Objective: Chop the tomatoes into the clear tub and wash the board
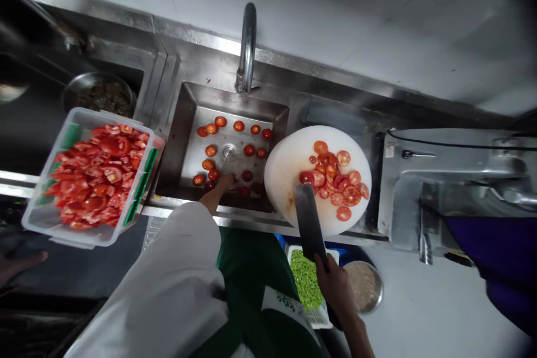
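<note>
My right hand (pixel 335 285) is wrapped round the handle of a cleaver (pixel 309 218), whose blade tip lies at the near edge of a pile of cut tomatoes (pixel 335 176) on a round white cutting board (pixel 285 162). Down in the metal sink (pixel 174 145), my left hand (pixel 227 182) reaches among loose whole tomatoes (pixel 210 150). Its fingers are blurred, so whether they grip one is unclear. Several tomatoes lie around the drain, and a few sit close beside that hand.
A clear plastic tub (pixel 37 207) heaped with tomato pieces stands left of the sink. The faucet (pixel 248 39) rises behind. Below the board are a basket of chopped greens (pixel 305 279) and a metal bowl (pixel 364 285). Another person's hand (pixel 25 268) shows at far left; purple clothing (pixel 495 251) at right.
</note>
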A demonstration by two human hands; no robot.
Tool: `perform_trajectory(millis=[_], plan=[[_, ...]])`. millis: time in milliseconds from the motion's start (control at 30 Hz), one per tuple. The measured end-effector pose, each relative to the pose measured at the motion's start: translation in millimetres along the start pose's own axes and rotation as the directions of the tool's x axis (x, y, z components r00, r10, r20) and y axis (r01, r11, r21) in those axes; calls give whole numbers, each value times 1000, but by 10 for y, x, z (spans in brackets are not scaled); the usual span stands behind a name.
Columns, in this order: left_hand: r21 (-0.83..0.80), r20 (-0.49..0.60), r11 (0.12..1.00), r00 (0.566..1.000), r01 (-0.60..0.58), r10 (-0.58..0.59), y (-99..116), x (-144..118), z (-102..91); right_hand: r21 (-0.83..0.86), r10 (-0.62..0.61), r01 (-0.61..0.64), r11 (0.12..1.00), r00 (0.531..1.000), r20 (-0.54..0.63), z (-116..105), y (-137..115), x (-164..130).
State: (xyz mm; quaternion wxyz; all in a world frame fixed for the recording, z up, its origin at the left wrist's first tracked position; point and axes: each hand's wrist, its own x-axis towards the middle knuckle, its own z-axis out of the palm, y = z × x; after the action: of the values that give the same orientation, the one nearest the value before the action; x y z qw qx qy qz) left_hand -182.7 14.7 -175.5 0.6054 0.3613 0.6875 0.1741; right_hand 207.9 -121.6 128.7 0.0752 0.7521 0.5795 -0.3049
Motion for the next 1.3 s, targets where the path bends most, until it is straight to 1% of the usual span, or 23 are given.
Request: perform_trajectory(millis=[67,167,200,267,333,367,433,500,533,600,667,733,767,800,833,933,1000,1067,1200,1267,1300], plan=[[-141,-54,990,998,4,-12,30,-162,-58,-3,-40,40,999,999,13,37,-9,169],[-330,-98,943,995,-48,17,189,-412,-143,16,-91,91,996,995,28,85,16,412],[-401,-96,913,994,-78,43,270,-508,-167,29,-112,111,993,993,37,90,33,489],[-540,-80,827,988,-156,135,471,-717,-193,40,-151,149,988,987,47,76,73,641],[-606,-104,749,960,-268,259,718,-925,-160,13,-180,179,984,983,41,33,103,784],[-587,-144,735,937,-339,318,854,-1015,-109,-17,-189,189,982,982,30,3,109,850],[-457,-253,742,871,-491,421,1134,-1145,80,-95,-196,196,976,981,3,-68,102,961],[-304,-351,728,783,-614,514,1389,-1207,377,-178,-190,186,966,982,-6,-151,67,1034],[-235,-391,718,740,-655,548,1494,-1221,553,-214,-185,180,960,983,-2,-194,42,1055],[-95,-472,706,656,-702,589,1640,-1244,912,-264,-178,181,947,983,34,-275,-21,1061],[51,-555,711,572,-701,604,1698,-1287,1217,-282,-185,202,938,979,85,-337,-95,1023],[170,-612,717,498,-676,614,1682,-1360,1416,-271,-202,232,934,970,134,-365,-171,950],[209,-623,717,475,-665,621,1655,-1401,1473,-260,-215,250,933,964,156,-366,-205,906],[234,-618,715,466,-659,633,1622,-1442,1503,-247,-232,271,930,957,175,-360,-234,863],[253,-597,709,470,-658,650,1587,-1479,1513,-235,-251,294,927,948,195,-347,-258,824],[319,-493,684,502,-656,711,1504,-1551,1473,-204,-321,372,905,915,245,-299,-291,752],[354,-446,666,507,-657,737,1487,-1570,1440,-187,-355,408,894,897,263,-283,-280,745],[347,-416,654,515,-672,750,1500,-1582,1425,-177,-365,416,892,894,261,-290,-252,759],[324,-323,651,567,-686,758,1553,-1608,1433,-184,-345,399,898,899,269,-337,-207,794],[363,-284,639,572,-679,769,1556,-1609,1437,-191,-343,404,895,895,286,-344,-203,799],[393,-267,624,565,-676,781,1548,-1604,1435,-195,-346,411,891,890,295,-341,-202,793]])
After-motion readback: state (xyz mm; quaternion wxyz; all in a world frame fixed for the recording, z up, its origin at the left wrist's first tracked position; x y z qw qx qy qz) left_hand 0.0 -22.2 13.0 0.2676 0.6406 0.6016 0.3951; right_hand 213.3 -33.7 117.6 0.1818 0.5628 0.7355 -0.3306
